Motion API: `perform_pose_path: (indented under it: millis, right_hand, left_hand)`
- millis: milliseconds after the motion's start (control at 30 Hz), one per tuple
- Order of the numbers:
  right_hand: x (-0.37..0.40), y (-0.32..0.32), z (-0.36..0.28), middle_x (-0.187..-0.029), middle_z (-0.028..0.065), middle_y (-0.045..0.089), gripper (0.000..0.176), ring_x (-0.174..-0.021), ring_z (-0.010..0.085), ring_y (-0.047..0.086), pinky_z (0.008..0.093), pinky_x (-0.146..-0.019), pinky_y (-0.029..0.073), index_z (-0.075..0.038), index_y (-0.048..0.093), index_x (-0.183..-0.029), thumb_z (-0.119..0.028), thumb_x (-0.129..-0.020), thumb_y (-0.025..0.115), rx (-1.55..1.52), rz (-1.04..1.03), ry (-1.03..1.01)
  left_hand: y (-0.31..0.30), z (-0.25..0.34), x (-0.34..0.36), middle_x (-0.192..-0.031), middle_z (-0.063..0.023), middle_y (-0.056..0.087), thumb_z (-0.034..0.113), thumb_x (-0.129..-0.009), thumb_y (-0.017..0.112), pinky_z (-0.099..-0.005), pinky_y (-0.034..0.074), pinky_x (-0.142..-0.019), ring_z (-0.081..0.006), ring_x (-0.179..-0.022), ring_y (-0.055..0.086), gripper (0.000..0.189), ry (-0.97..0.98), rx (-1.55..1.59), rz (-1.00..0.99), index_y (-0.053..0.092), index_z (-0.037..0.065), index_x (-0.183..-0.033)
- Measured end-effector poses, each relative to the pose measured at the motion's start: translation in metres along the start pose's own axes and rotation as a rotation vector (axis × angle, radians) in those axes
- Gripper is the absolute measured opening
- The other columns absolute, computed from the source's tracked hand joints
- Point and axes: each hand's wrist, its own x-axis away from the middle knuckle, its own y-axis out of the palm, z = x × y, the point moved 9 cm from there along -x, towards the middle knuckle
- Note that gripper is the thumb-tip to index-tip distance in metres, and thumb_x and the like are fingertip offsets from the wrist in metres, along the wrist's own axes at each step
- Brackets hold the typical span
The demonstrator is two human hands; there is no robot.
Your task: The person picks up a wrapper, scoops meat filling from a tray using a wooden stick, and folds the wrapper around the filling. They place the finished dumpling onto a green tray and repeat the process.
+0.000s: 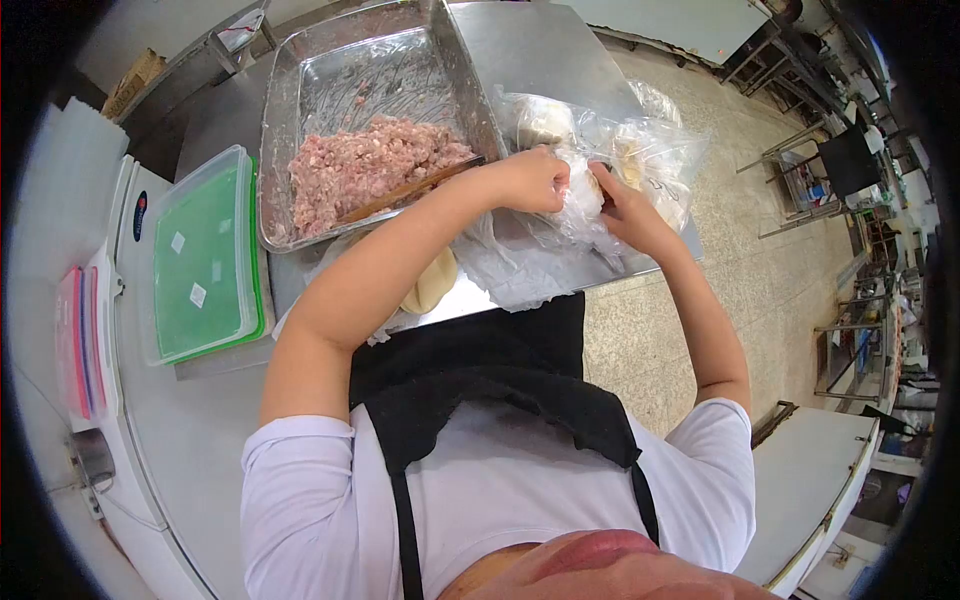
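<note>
Dough lumps (545, 120), pale and rounded, are seen inside a clear, crinkled plastic bag (655, 160) lying on the counter (540, 50). The bag's gathered film is clenched in the left hand (535, 180) and pinched by the right hand (628, 212), just beside it. Minced meat (360, 165) is held in a steel tray (268, 150) left of both hands.
</note>
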Motion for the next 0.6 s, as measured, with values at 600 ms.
perform_pose_path:
  millis: [600]
  right_hand:
    - [-0.039,0.014,-0.023,-0.102,0.0172,0.066,0.06,-0.099,0.0325,0.063,0.0424,-0.086,0.051,0.0,0.061,-0.108,-0.021,-0.056,0.083,0.645,0.148,-0.408]
  left_hand:
    - [-0.028,0.032,0.033,-0.134,-0.0195,0.046,0.016,-0.078,0.067,-0.0421,0.044,-0.094,-0.04,-0.117,0.051,0.02,0.181,-0.15,0.145,0.058,0.006,-0.093]
